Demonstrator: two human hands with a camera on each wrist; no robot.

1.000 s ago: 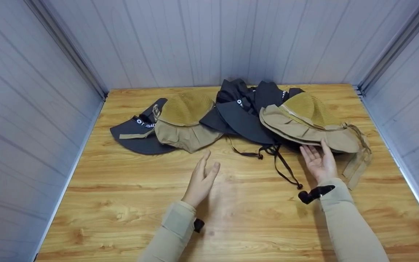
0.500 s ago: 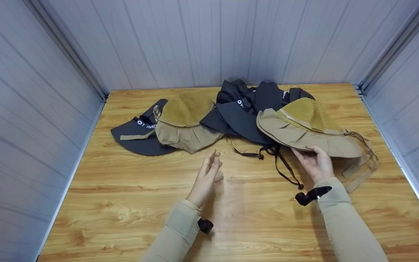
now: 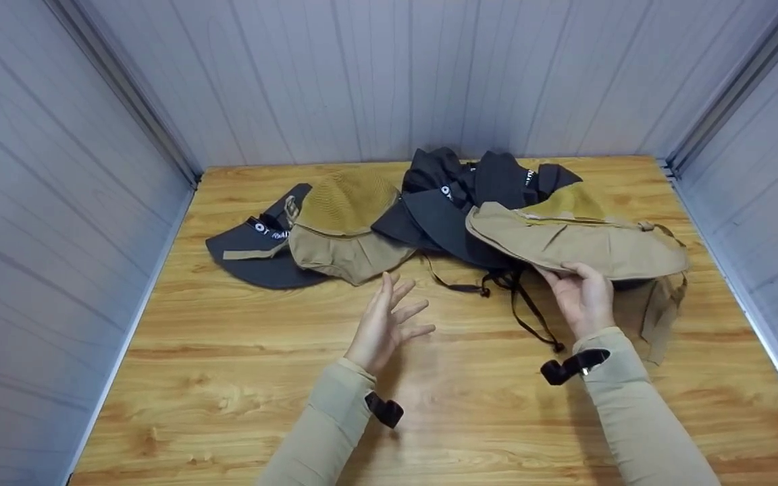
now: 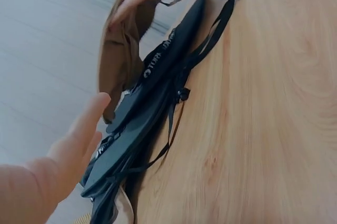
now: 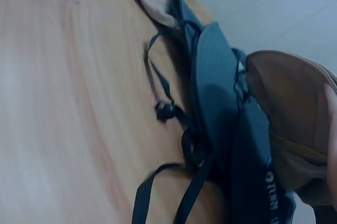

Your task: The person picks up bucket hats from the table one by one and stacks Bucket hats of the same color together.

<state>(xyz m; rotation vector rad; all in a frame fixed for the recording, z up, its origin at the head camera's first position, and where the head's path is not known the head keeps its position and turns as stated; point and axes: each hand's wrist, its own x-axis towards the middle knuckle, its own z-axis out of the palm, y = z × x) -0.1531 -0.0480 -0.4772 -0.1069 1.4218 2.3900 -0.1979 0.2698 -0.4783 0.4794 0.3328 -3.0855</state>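
Note:
My right hand pinches the front brim of a tan sun hat with a mustard mesh crown, thumb on the outside. The hat is tilted and raised, its ribbon ties hanging at the right. In the right wrist view the hollow inside of this sun hat shows. My left hand hovers over the table with fingers spread, holding nothing. Dark sun hats overlap behind and left of the held hat, partly hidden by it.
Another tan sun hat lies at the left over a dark visor-like hat. Black chin cords with toggles trail onto the wooden table. Pale panel walls enclose the back and both sides.
My right hand has taken the tan hat's brim, lifting and tipping it so less crown shows and moving it slightly left. My left hand's fingers have spread.

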